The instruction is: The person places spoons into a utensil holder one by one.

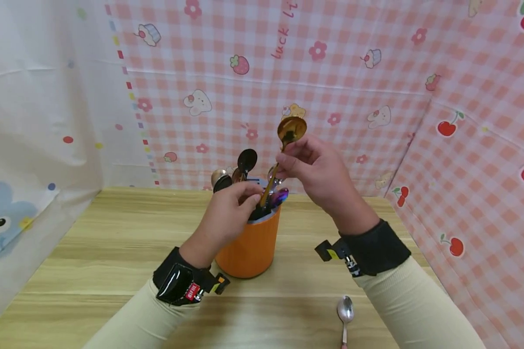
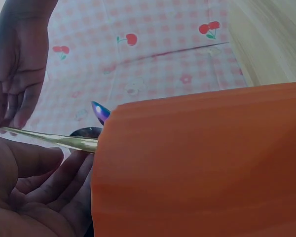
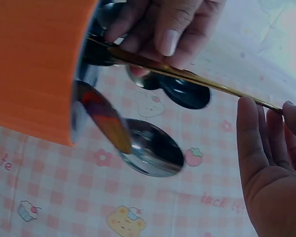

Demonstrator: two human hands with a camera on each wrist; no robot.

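My right hand (image 1: 320, 172) pinches a gold spoon (image 1: 292, 130) just below its round bowl, which points up. The spoon's handle slants down into an orange utensil holder (image 1: 249, 252) that stands on the table. At the holder's rim is my left hand (image 1: 224, 211), its fingers beside the lower part of the gold handle (image 2: 84, 143). In the left wrist view a gap shows between that thumb and the fingers. Other spoons stand in the holder: a black spoon (image 1: 247, 160), an iridescent one (image 1: 280, 196) and a silver spoon (image 3: 158, 158). The handle's lower end is hidden.
A silver spoon (image 1: 346, 310) lies on the wooden table (image 1: 305, 291) at the front right, near my right sleeve. Pink checked cloth (image 1: 253, 111) hangs behind and on the right side; a white printed cloth (image 1: 35, 121) hangs at left.
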